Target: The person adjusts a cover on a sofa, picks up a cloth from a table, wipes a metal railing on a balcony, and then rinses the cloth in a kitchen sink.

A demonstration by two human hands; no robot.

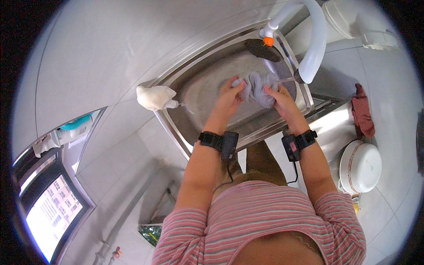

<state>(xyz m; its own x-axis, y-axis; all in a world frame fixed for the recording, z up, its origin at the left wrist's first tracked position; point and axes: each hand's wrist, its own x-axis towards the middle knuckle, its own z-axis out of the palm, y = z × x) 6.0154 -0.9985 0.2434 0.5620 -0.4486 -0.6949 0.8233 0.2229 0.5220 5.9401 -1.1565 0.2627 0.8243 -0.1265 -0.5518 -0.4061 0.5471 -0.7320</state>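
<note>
A wet-looking grey cloth (260,88) is bunched up between my hands, above the floor of a steel sink (201,95). My left hand (229,92) pinches the cloth's left end between thumb and fingers. On the other side, my right hand (282,99) grips it with the thumb on top and the fingers partly hidden. A thin stream of water (288,80) runs from the spout onto the cloth's right side. Toward the sink's far right corner lies a dark, flat shape (263,49) that I cannot make out.
A thick white curved pipe (316,39) arches over the sink's right side, near a white fitting with an orange tip (268,40). A white lumpy bundle (155,97) rests at the left corner. At right are a reddish cloth (363,110) and a white basin (364,166).
</note>
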